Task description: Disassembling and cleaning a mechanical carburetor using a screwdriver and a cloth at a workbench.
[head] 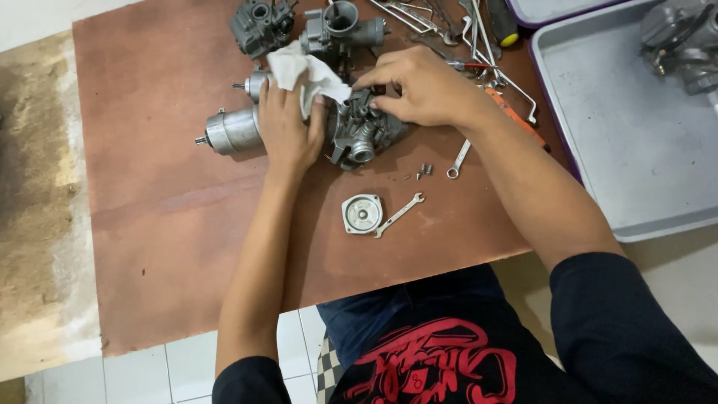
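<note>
1. Brown board: flat, matte, rust-coloured sheet serving as table top, laid over pale tiled floor; no packages or signs visible on it.
2. Carburetor body: grey cast metal, lumpy, with round bore facing 6 o'clock; lying near board centre-top, between both hands. Long axis not clear.
3. White cloth: crumpled, soft, pressed against carburetor body at its 10 o'clock.
4. Left hand: fingers closed around white cloth, palm down, touching carburetor body's left flank.
5. Right hand: fingers curled together, gripping carburetor body's upper right edge.
6. Cylindrical metal part: dull silver, smooth, long axis running 9 to 3 o'clock, just beside left hand at 9 o'clock.
7. Round cover: silver disc, at 6 o'clock of carburetor body, well apart.
8. Small spanner: thin steel, touching round cover's right edge, pointing toward 2 o'clock.
9. Two more carburetors: dark grey castings at 12 o'clock.
10. Grey tray: shallow, smooth, purple-rimmed, at 3 o'clock.
</note>
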